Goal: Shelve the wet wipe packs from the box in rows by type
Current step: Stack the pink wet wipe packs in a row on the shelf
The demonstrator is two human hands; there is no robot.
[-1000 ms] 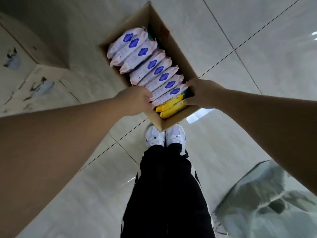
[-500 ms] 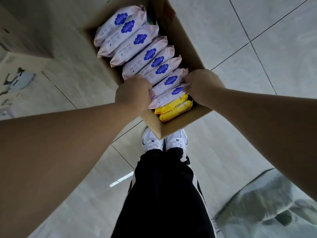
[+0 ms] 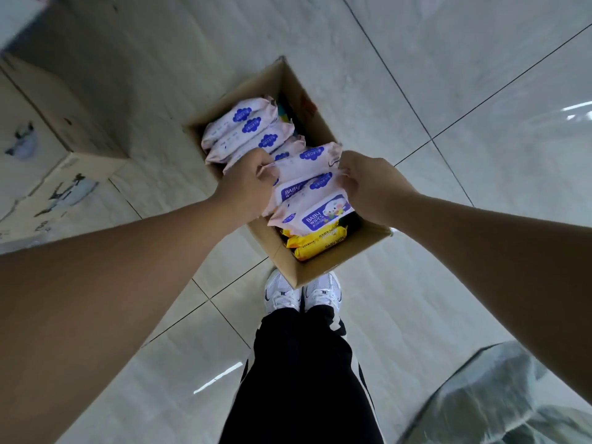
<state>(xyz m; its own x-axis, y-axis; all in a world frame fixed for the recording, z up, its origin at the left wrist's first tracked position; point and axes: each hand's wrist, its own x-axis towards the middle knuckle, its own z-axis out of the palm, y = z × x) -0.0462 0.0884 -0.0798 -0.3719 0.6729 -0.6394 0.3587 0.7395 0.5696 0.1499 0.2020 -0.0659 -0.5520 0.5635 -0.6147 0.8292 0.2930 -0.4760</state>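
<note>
Since 0.5 s ago: three pink packs have come up out of the row as one bundle (image 3: pixel 309 184), faces tipped toward the camera. Both hands rose with them, and the view pulled back.

Floor (image 3: pixel 480 123): glossy tile.
Box (image 3: pixel 349 254): open, on the floor just ahead of the shoes (image 3: pixel 301 293).
Pink row (image 3: pixel 246 129): at least four packs on edge, far end of the box.
Bundle: raised over the box middle, squeezed end to end between the hands.
Yellow packs (image 3: pixel 317 241): two, near end, in the box.
Left hand (image 3: pixel 246 187): fingers curled on the bundle's left crimped ends.
Right hand (image 3: pixel 368 184): closed on the right ends.

Handling, judged: soft film pouches, fairly heavy, slick. Under end pressure alone the stack may bow or shed its middle pack. A better hold is probably palms flat on the ends with fingers under the lowest pack.

No shelf in view.
</note>
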